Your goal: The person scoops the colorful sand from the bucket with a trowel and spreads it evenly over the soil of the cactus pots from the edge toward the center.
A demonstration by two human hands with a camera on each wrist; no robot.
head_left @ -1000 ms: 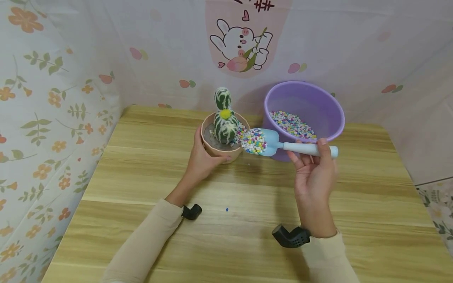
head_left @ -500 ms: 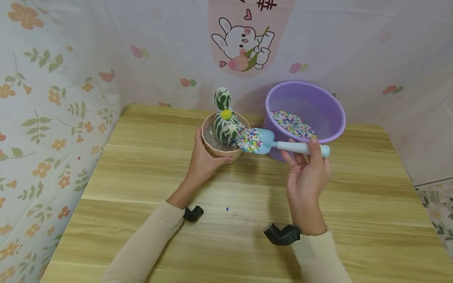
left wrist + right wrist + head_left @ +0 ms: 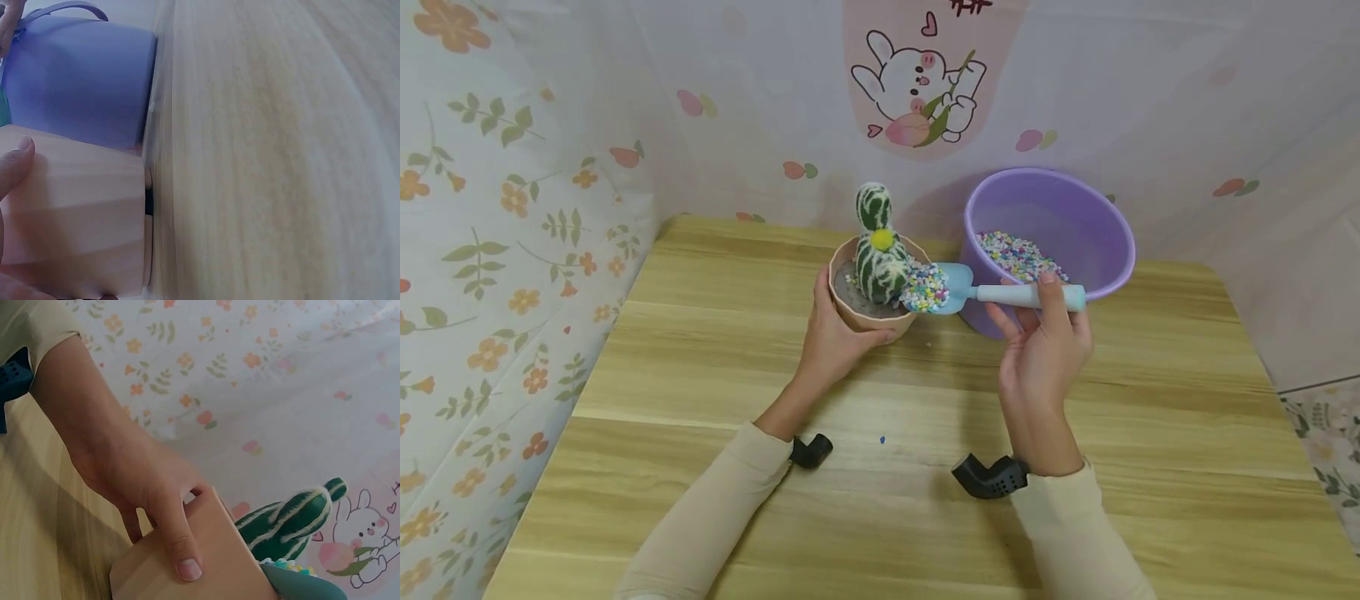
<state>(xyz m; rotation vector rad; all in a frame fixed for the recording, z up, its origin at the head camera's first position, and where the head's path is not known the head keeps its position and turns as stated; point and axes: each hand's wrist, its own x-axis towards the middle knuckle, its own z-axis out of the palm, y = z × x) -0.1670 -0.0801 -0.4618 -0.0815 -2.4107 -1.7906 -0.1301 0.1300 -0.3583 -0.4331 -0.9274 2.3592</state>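
Note:
My left hand (image 3: pixel 835 337) grips the side of a peach flowerpot (image 3: pixel 880 321), thumb along the front. In the pot stands a green cactus (image 3: pixel 882 271) with white streaks and a yellow flower; grey filling shows around its base. My right hand (image 3: pixel 1048 354) holds a light-blue scoop (image 3: pixel 957 287) by its white handle, thumb on top. Colourful pebbles (image 3: pixel 925 287) heap at the scoop's front, over the pot's right rim. The right wrist view shows the flowerpot (image 3: pixel 187 550) from the side, with the left hand (image 3: pixel 144 475) around it and the scoop (image 3: pixel 303 586) at its rim.
A purple bucket (image 3: pixel 1052 187) with more pebbles (image 3: pixel 1018 254) stands behind the scoop, close to the wall cloth. One small blue pebble (image 3: pixel 882 439) lies on the wooden table (image 3: pixel 917 517). Flower-printed cloth (image 3: pixel 512 250) hangs on the left.
My right hand has moved left and slightly away from me, carrying the scoop's front over the pot's right rim. The left hand keeps its grip on the flowerpot.

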